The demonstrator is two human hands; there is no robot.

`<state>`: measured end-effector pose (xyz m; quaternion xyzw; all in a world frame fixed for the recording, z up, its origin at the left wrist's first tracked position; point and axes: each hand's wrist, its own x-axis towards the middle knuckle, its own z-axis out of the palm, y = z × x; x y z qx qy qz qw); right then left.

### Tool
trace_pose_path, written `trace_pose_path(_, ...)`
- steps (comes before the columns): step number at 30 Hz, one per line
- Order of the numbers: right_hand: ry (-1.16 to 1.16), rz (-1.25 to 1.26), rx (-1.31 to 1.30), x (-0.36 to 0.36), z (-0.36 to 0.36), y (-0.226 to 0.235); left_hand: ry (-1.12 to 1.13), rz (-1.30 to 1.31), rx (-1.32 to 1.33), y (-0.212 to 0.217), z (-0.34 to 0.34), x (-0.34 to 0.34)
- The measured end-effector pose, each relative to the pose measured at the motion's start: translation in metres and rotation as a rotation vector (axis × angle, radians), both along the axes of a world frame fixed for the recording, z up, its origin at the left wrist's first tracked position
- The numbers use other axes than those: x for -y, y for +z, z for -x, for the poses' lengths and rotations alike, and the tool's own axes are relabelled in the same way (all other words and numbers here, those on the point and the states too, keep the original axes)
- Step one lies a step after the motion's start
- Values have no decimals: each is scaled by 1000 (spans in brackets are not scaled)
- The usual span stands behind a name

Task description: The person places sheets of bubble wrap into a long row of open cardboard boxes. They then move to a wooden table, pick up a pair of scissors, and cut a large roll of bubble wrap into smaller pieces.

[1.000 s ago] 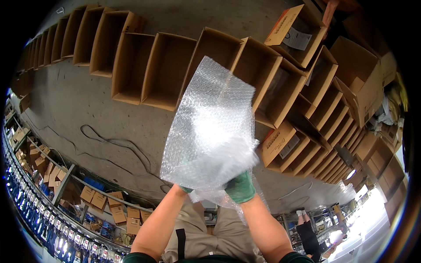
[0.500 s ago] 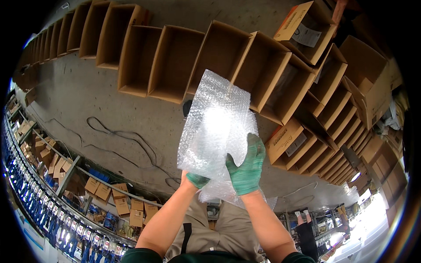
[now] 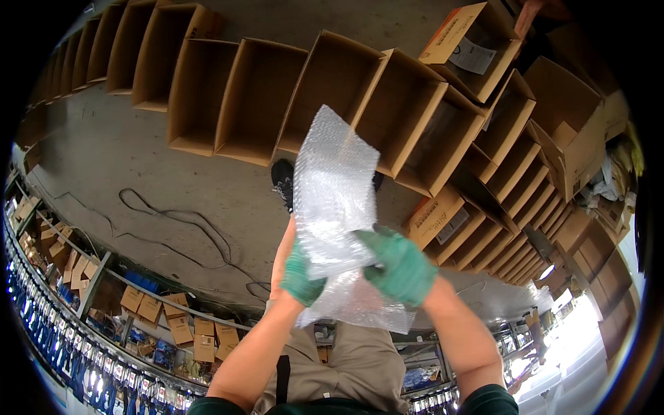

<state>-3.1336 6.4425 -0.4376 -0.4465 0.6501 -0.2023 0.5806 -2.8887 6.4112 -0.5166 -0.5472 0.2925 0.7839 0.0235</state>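
A clear sheet of bubble wrap (image 3: 335,183) stands up between my two hands, with a looser lower part hanging in front of my trousers. Around its left edge my left hand (image 3: 300,275), in a green glove with bare fingers partly showing, is closed. My right hand (image 3: 402,268), gloved in green too, grips the wrap at its lower right side. Its fingertips are partly hidden in the plastic.
Open cardboard boxes (image 3: 259,97) form a long curved row ahead, with more boxes (image 3: 477,238) packed at the right. A black cable (image 3: 207,221) lies looped on the concrete floor. Shelving (image 3: 121,259) with small cartons stands at the lower left.
My right hand has gone from lying spread on the bubble wrap to gripping its right side. The wrap now looks narrower, and more of my left hand shows.
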Motion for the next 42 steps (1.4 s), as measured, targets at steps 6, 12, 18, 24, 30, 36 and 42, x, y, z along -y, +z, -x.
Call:
trace_pose_path(6,-290,-327,145,5,156,-11,-119,411,421,22,-67,96)
trace_pose_path(12,0,-323,-219,62,219,-179,173,614,316,43,-108,145)
trace_pose_path(18,79,-421,-642,96,235,-344,65,583,583,35,-172,143)
trace_pose_path(24,-36,-294,-977,90,215,-439,-158,731,677,13,-166,142)
trace_pose_path(30,-176,66,-1176,70,198,-513,-189,661,804,-4,-186,149)
trace_pose_path(36,-162,-31,-1259,51,196,-533,-234,690,885,-8,-181,152)
trace_pose_path(42,-65,9,-1025,34,102,-430,-289,744,790,6,-149,152)
